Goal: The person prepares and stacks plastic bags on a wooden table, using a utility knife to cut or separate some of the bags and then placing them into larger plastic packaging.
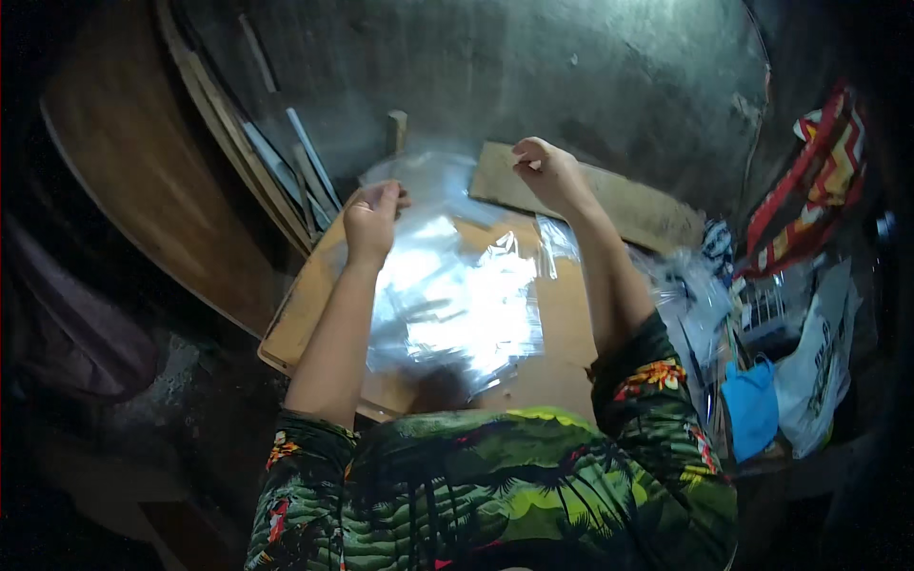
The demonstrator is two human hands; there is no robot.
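Note:
A heap of glossy clear plastic sheets or bags (pixel 471 314) lies on a wooden table (pixel 564 321) before me, bright with glare. My left hand (pixel 375 214), at the heap's far left, pinches the edge of a clear plastic sheet (pixel 435 175) between thumb and fingers. That sheet is blurred and stretches to the right, above the far part of the table. My right hand (pixel 543 168) is raised over a wooden board at the table's far side, its fingers curled; whether it holds a thin piece of plastic cannot be made out.
The long wooden board (pixel 635 207) lies along the far edge by a dark wall. Wood strips (pixel 235 143) lean at the left beside a large curved wooden panel (pixel 157 185). At the right are clear plastic bags (pixel 689 292), a blue pouch-like item (pixel 750 407) and a hanging patterned cloth (pixel 814 193).

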